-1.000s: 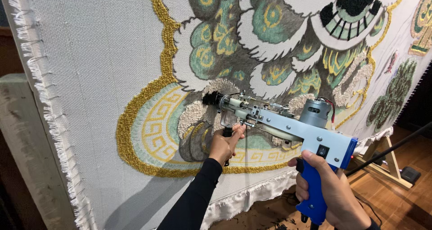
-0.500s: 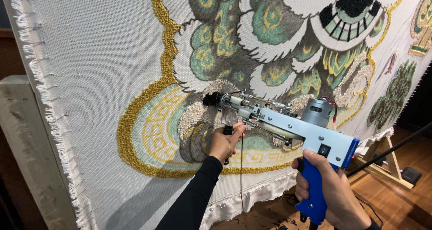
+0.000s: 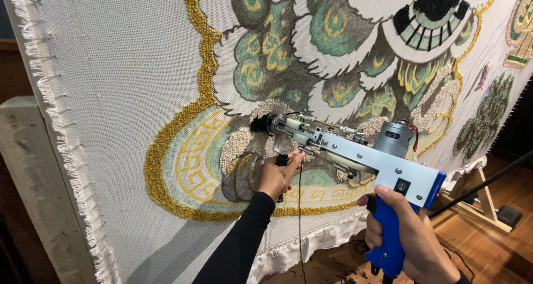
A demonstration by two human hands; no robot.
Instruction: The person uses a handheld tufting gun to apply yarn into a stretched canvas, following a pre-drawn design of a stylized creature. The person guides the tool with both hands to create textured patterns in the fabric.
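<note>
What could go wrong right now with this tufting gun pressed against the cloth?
The left hand grips the front handle just under the needle end of the tufting gun, so its fingers could slip toward the moving parts. The yarn strand hangs loose beside that wrist and might snag. Pushing unevenly could tear the stretched backing cloth.

Tufting gun (image 3: 355, 151): held before the upright stretched cloth (image 3: 111, 95), nose against it near centre. Left hand (image 3: 277, 176): under the gun's front, on its forward handle. Right hand (image 3: 402, 237): on the rear grip, lower right. Wooden frame post (image 3: 33, 173): left of the cloth. Stand leg (image 3: 477, 200): far right, apparently on the floor (image 3: 488, 250).
</note>
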